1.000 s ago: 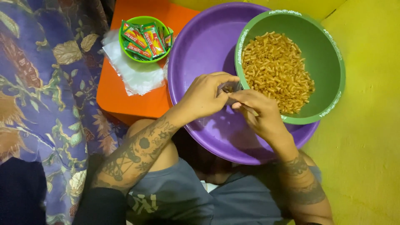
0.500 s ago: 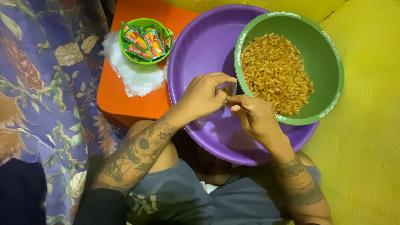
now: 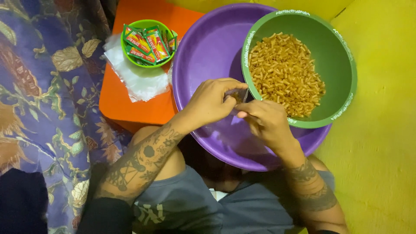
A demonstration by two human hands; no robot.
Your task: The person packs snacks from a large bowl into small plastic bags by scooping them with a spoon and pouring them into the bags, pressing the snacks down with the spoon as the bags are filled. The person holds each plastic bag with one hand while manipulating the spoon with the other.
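My left hand and my right hand meet over a big purple basin, pinching between them a small clear plastic bag with a few macaroni pieces inside. A green bowl full of dry orange-tan macaroni rests in the basin just right of my hands. Both forearms are tattooed.
A small green bowl of red and green sachets sits on an orange stool at upper left, beside a pile of clear plastic bags. A flowered blue cloth lies at left, a yellow floor at right.
Both hands stay together over the basin, with only small finger shifts on the little bag. The view has shifted slightly.
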